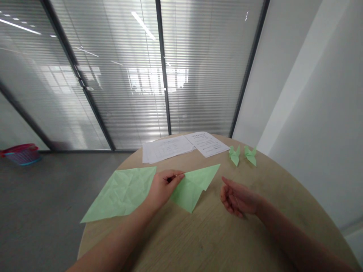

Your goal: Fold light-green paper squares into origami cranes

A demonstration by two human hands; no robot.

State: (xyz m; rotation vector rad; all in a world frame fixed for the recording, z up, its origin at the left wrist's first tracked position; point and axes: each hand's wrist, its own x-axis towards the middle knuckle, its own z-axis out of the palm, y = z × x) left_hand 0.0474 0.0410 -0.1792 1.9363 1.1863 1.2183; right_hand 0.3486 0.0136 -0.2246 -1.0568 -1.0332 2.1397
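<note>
A folded light-green paper (195, 185) lies on the round wooden table (215, 234), shaped like a kite with layered flaps. My left hand (164, 185) pinches its left corner, fingers closed on the paper's edge. My right hand (236, 198) hovers just right of the folded paper, fingers loosely curled and apart, holding nothing and not touching it. A large creased green sheet (121, 192) lies flat to the left, partly under my left wrist and hanging over the table's edge.
Two small folded green paper figures (242, 155) stand at the far right of the table. White printed sheets (181, 147) lie at the far edge. A glass partition with blinds stands behind. A pink basket (21, 153) sits on the floor at left.
</note>
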